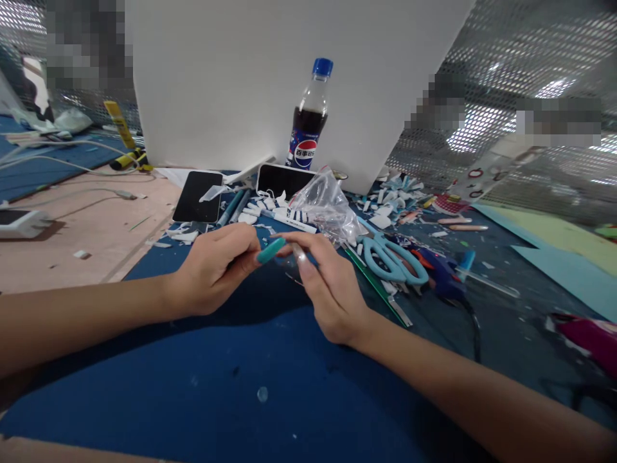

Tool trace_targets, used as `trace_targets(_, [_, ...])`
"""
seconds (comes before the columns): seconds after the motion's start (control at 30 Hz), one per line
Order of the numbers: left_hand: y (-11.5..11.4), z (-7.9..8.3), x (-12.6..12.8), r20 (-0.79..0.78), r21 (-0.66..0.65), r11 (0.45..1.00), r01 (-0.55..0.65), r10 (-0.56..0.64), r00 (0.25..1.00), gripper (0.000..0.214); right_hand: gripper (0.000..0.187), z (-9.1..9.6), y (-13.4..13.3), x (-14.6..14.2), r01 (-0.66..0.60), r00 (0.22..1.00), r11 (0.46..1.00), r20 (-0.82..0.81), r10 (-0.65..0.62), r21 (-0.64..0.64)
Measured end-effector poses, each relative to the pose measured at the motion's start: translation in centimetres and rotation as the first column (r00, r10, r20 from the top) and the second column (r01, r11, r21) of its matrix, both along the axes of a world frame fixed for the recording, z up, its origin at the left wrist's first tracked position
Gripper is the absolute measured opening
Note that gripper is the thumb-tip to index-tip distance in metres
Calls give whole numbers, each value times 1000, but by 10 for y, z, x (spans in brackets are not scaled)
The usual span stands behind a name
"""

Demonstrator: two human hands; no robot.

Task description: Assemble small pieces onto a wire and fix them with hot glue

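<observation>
Single head-worn cam, looking forward and down over the blue work surface (231,379). Left hand (216,270) and right hand (337,289) sit close, mid-frame. White panel (231,83) backs the view's upper middle.

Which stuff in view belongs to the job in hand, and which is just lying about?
In the job:
- teal piece at the left hand; gripped or worn, can't tell
- right hand, close by
- probably blue scissors and pale scraps, both untouched

Likely just lying about:
- cola bottle
- black-screened phone
- second phone behind the clutter
</observation>
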State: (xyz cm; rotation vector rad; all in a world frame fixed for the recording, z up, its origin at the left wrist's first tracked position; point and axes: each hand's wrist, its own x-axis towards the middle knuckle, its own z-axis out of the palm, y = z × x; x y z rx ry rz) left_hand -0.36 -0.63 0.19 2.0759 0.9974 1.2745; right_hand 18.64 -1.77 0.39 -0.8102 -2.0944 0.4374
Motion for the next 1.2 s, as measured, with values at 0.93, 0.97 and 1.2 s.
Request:
trace_targets(0.93, [5, -4, 4, -449, 210, 976, -53, 145, 882, 11, 27, -8, 10, -2, 173, 904, 947, -338, -262, -271])
trace_targets(0.97, [6, -5, 5, -487, 195, 979, -64, 153, 860, 10, 28, -8, 10, -2, 183, 890, 941, -358, -281, -283])
trace_targets(1.2, [17, -8, 13, -711, 211, 977, 33, 130, 691, 22, 27, -8, 9, -2, 137, 884, 953, -400, -240, -270])
